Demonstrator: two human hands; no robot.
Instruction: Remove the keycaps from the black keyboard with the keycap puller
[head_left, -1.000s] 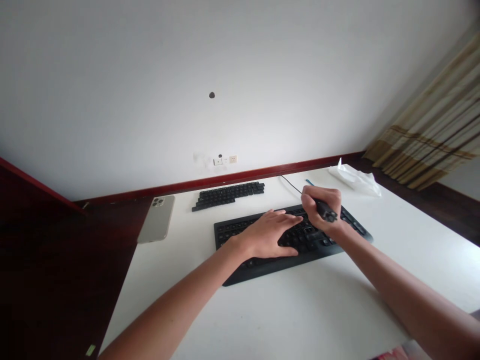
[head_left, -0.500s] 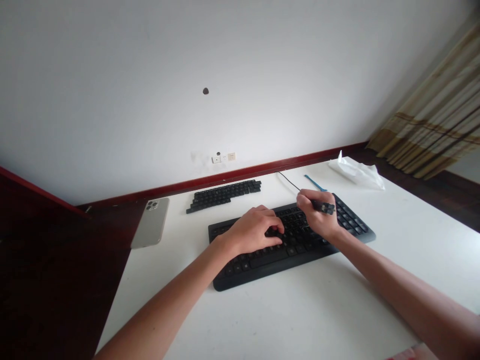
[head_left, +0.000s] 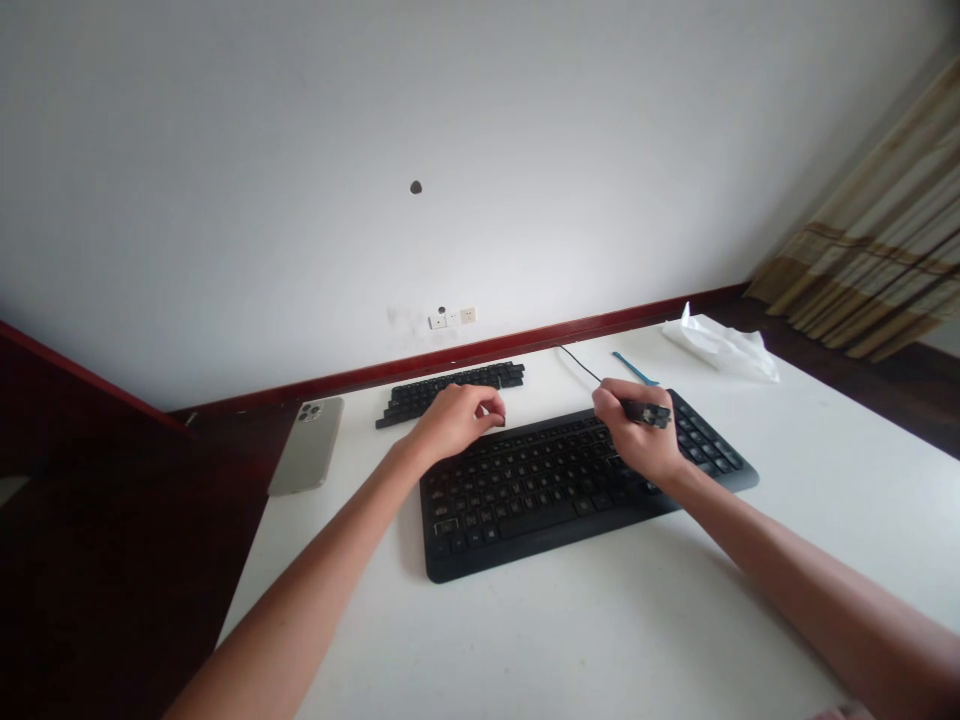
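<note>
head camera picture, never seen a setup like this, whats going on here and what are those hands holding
This picture comes from a camera worn on a person's head, looking forward and down, so the two arms are that person's own. On the white desk lies a black keyboard, with a strip of loose black keys behind it. The right hand holds a small black tool over the keyboard; the left hand, curled near the strip, shows nothing held. A smartphone lies further left.

black keyboard, white desk, striped tan curtain.
</note>
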